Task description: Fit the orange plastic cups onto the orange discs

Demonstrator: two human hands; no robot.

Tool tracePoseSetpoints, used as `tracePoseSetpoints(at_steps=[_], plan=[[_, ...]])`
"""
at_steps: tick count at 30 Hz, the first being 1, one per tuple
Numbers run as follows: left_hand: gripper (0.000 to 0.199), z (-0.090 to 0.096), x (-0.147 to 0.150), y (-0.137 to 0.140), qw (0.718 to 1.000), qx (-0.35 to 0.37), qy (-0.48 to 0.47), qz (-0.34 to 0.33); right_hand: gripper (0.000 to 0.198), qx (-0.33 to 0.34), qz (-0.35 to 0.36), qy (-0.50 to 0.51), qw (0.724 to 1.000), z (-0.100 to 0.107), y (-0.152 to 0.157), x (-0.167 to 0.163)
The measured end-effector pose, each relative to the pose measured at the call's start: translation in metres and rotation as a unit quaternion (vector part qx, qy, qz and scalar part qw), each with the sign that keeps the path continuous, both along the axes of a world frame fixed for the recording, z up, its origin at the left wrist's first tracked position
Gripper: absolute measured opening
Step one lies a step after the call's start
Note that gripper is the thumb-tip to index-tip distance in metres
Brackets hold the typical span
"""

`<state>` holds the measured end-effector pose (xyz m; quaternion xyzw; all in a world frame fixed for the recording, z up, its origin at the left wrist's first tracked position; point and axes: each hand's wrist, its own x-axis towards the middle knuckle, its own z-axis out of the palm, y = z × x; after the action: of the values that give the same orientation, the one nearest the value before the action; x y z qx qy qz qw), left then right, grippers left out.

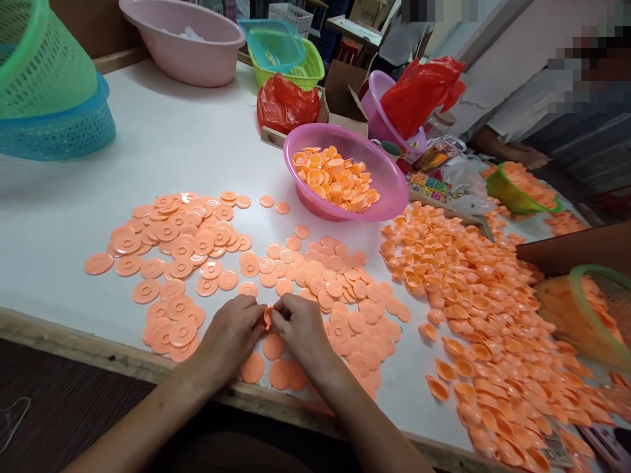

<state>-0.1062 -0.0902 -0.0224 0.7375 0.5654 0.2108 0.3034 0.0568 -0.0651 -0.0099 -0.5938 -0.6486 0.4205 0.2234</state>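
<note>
Near the table's front edge, my left hand [235,336] and my right hand [304,332] meet with bent fingers. Between them they pinch a small orange toy cup [268,317], its open side partly showing; the fingertips hide the rest. Flat orange discs like toy saucers [273,346] lie just below the fingers. More saucers [182,246] spread to the left and beyond the hands, many overlapping. To the right lies a large heap of orange cup-shaped pieces [473,295]. A pink bowl [389,203] beyond the hands holds several orange cups.
Green and blue baskets [59,135] stand at the far left, with a pale pink tub [197,56] behind. Red plastic bags [288,105], a cardboard box [345,98] and a purple basin [377,98] line the back. Another person's hand [530,156] shows at the right.
</note>
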Motion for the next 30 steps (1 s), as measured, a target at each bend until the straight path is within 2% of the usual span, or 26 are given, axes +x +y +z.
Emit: tracePoseSetpoints(at_steps=[2,4,7,9,14,19,22,25,28,30], plan=[[0.019,0.004,-0.004,0.005,0.996,-0.058,-0.06,0.002,0.018,0.017,0.016,-0.028,0.999,0.001,0.0,-0.002],[0.018,0.009,-0.006,0.012,0.981,-0.14,-0.131,0.02,0.018,0.025,0.028,-0.043,0.998,0.002,0.0,-0.002],[0.013,0.01,-0.001,0.02,0.958,-0.199,-0.184,0.088,0.017,0.03,0.036,-0.06,0.997,0.002,-0.001,-0.002],[0.013,0.006,0.003,0.021,0.958,-0.19,-0.183,0.117,0.018,0.026,0.036,-0.061,0.997,0.001,-0.003,-0.002],[0.02,-0.003,0.005,0.012,0.956,-0.189,-0.189,0.118,0.021,0.043,0.015,-0.054,0.998,-0.005,-0.011,-0.006],[0.017,-0.005,0.003,0.014,0.959,-0.197,-0.16,0.128,0.019,0.019,0.003,-0.009,1.0,-0.008,-0.012,-0.008],[0.018,-0.002,0.003,0.021,0.958,-0.206,-0.159,0.121,0.017,0.006,-0.007,0.017,1.0,-0.008,-0.014,-0.008],[0.019,0.01,0.003,0.026,0.957,-0.217,-0.17,0.088,0.014,-0.038,-0.005,0.047,0.998,-0.007,-0.006,-0.003],[0.029,0.024,-0.004,0.018,0.966,-0.175,-0.171,0.084,0.016,-0.066,-0.016,0.079,0.995,0.011,0.024,0.012],[0.03,0.03,-0.015,0.006,0.978,-0.13,-0.136,0.094,0.016,-0.018,-0.048,0.125,0.991,0.039,0.056,0.028]])
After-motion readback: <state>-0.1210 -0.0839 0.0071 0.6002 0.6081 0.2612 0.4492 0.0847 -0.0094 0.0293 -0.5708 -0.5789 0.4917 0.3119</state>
